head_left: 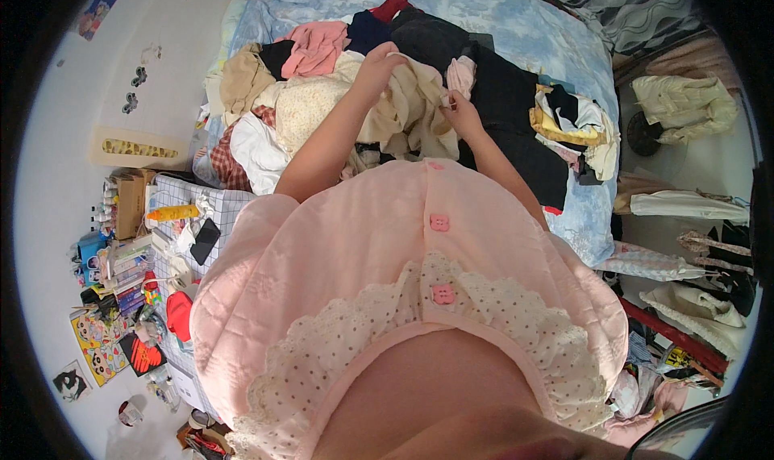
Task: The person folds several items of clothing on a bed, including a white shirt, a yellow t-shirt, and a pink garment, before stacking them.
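My left hand point(382, 68) grips the upper edge of a cream cloth garment point(414, 94). Lower and to the right, my right hand point(464, 114) pinches the same garment at its side. Its cloth hangs in loose folds between both hands, over a heap of clothes on the bed. Against its left side lies a cream garment with small speckles point(311, 112). Black clothing point(505, 109) spreads out to the right of my right hand, and a small pale pink cloth point(461, 76) rests just above it. My torso hides the near part of the heap.
The bed point(532, 36) has a blue patterned sheet. A pink garment point(317, 46) and a white one point(257, 148) lie leftward in the heap. Folded clothes point(571, 121) sit at right. A desk with a phone point(205, 242) stands left; clothes hang in a wardrobe point(689, 206) right.
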Available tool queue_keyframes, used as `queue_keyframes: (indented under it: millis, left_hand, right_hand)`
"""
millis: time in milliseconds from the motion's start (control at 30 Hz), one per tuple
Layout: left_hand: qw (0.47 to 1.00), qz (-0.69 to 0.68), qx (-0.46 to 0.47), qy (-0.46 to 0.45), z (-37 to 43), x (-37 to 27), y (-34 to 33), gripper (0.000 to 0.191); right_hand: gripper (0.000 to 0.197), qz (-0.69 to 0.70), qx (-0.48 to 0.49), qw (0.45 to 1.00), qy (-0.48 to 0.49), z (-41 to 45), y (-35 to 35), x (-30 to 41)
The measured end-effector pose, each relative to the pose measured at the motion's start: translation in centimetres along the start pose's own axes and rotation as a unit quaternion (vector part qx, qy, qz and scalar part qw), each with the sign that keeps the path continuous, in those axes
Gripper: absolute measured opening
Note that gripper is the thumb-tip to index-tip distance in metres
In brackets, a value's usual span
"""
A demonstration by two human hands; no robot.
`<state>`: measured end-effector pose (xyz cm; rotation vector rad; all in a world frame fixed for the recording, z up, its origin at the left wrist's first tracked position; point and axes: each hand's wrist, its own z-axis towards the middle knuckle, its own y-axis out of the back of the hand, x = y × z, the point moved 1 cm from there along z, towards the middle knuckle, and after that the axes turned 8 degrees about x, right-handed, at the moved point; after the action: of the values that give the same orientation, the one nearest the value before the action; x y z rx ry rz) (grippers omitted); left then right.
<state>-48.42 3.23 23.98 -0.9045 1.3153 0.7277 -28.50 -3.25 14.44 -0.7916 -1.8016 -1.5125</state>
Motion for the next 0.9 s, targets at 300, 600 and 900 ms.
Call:
queue_keyframes:
  millis: [300,600,900]
  left_hand:
    - [0.895,0.439,0.042,-0.066,-1.1,2.4,-1.6,0.054]
    - [0.979,0.203,0.007,0.023,-0.5,3.8,1.8,0.017]
    - [0.971,0.21,-0.09,-0.072,-1.0,-0.1,2.4,0.014]
  right_hand:
    - [0.019,0.1,0.004,0.985,0.137,-1.3,0.4,5.7]
    - [0.022,0.105,0.042,0.981,0.157,-1.5,1.2,5.7]
    - [0.039,-0.274,0.193,0.942,-0.008,0.3,-2.6,-0.1]
